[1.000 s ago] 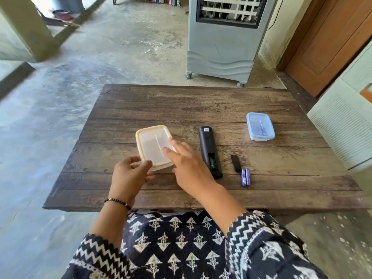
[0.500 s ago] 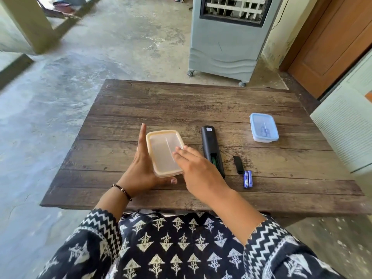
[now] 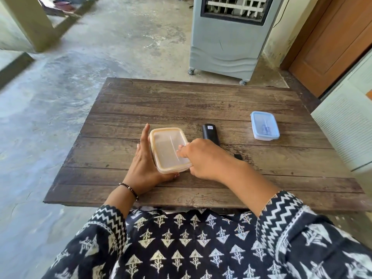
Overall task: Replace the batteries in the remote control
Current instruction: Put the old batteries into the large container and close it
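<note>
An orange-rimmed plastic box (image 3: 167,150) with a translucent lid stands on the wooden table (image 3: 201,101). My left hand (image 3: 145,164) braces its left side, fingers flat and thumb under the near edge. My right hand (image 3: 203,158) grips the lid's right near corner. The black remote control (image 3: 209,131) lies face down just right of the box, its lower half hidden by my right hand. Only a tip of the black battery cover (image 3: 238,157) shows past my wrist. The loose batteries are hidden behind my right arm.
A blue-lidded plastic box (image 3: 264,125) with something small inside sits at the table's right. Beyond the far edge stands a grey air cooler (image 3: 227,41) on wheels. A wooden door (image 3: 332,43) and a white panel (image 3: 348,125) are to the right.
My left hand shifted from the box's near corner to flat against its left side. My right hand slid from the lid's top to its right near corner. The box turned slightly.
</note>
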Demonstrator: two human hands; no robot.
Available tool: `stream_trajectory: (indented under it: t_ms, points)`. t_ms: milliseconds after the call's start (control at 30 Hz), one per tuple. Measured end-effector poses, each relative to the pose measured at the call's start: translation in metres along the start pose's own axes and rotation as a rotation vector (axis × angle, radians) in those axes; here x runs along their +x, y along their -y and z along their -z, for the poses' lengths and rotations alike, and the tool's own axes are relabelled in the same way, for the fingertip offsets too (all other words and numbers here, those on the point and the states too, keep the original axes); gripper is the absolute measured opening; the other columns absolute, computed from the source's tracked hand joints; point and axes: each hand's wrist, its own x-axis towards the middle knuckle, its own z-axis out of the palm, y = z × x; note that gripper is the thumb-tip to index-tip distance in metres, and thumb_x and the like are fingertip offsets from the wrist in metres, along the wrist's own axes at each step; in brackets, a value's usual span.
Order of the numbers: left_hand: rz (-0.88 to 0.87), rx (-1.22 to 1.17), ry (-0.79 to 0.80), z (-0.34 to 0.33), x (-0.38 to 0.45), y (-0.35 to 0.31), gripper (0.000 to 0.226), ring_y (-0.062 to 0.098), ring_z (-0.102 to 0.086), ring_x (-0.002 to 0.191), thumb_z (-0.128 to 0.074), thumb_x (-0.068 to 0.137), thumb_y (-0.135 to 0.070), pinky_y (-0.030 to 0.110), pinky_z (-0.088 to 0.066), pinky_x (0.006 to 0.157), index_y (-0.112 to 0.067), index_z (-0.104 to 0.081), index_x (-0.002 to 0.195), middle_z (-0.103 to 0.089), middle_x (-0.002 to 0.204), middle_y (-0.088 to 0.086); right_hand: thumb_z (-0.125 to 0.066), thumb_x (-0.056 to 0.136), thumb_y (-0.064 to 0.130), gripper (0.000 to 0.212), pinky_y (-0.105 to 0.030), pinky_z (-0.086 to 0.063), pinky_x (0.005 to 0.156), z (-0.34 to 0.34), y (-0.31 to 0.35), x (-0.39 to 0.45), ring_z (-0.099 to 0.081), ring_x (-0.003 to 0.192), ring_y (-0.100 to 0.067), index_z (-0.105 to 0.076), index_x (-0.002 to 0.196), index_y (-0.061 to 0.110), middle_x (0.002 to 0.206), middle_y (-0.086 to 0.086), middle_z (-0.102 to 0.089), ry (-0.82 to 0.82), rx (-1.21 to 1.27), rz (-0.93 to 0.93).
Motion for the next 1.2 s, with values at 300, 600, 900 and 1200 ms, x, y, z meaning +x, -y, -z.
stream_trajectory:
  t_ms: [300,600,900,1200]
  points:
    - [0.018,0.149,-0.050,-0.008,-0.004,0.004,0.139,0.025,-0.040,0.134,-0.068,0.047,-0.068,0.047,-0.036,0.108,-0.032,0.029,0.140,-0.039,0.147,0.006,-0.058,0.086,0.041,0.064,-0.045,-0.031,0.110,-0.006,0.033,-0.006,-0.034,0.135,-0.030,-0.041,0.136,0.005,0.146,-0.016,-0.039,-0.051,-0.045,0.041]
    - [0.082,0.203,-0.023,-0.008,-0.005,0.007,0.135,0.027,-0.032,0.139,-0.059,0.047,-0.066,0.045,-0.030,0.112,-0.023,0.027,0.142,-0.028,0.154,0.009,-0.052,0.092,0.028,0.056,-0.053,-0.038,0.102,-0.019,0.037,-0.001,-0.039,0.130,-0.042,-0.038,0.135,-0.004,0.143,-0.028,-0.038,-0.086,-0.236,0.151]
    - [0.081,0.184,-0.002,-0.006,-0.005,-0.001,0.140,0.020,-0.030,0.140,-0.062,0.044,-0.071,0.038,-0.025,0.115,-0.017,0.020,0.144,-0.029,0.153,0.004,-0.040,0.094,0.022,0.032,-0.047,-0.054,0.075,0.008,0.033,0.006,-0.062,0.093,-0.039,-0.057,0.107,-0.002,0.105,-0.023,-0.065,-0.222,-0.024,0.172]
    - [0.146,0.042,0.004,0.000,-0.006,0.003,0.137,0.023,-0.031,0.138,-0.084,0.037,-0.058,0.050,-0.034,0.108,-0.036,0.003,0.142,-0.029,0.149,-0.006,-0.062,0.087,0.023,0.017,-0.031,-0.051,0.071,0.046,0.012,0.017,-0.066,0.074,-0.017,-0.073,0.095,0.014,0.085,-0.004,-0.075,-0.523,0.537,-0.051]
